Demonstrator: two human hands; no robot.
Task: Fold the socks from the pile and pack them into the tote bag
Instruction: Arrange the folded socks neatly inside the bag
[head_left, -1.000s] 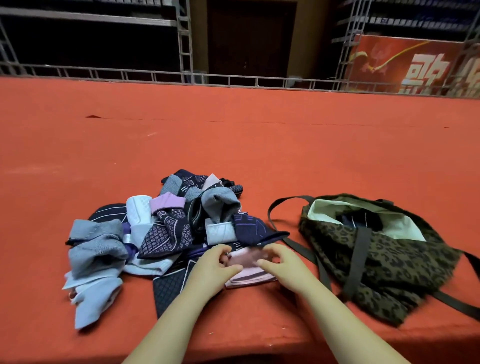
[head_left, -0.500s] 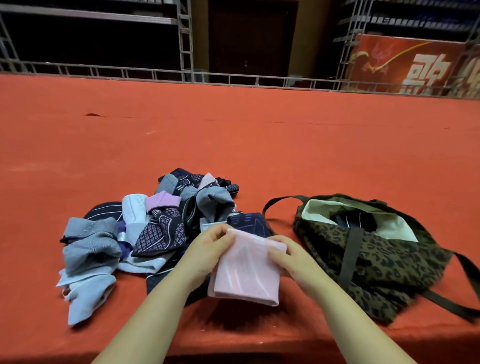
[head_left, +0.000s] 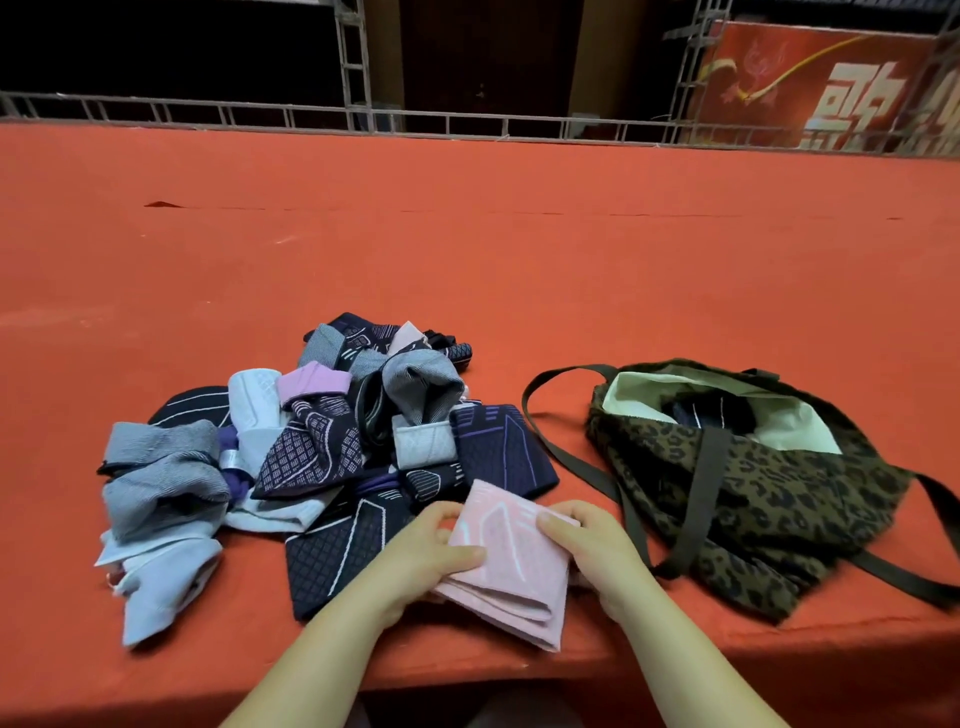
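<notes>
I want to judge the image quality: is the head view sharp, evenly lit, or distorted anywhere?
Head view: the pink sock and both hands are fairly sharp; the red table is evenly lit without glare; the background beyond the railing is dark; wide-angle distortion tilts the posts toward the frame edges.

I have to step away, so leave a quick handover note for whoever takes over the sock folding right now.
Left hand and right hand both grip the folded pink sock at the table's near edge.
Sock pile lies to the left; the leopard tote bag lies open to the right, something dark already inside.
Left: pack the pink sock, then fold and pack the pile.
</notes>
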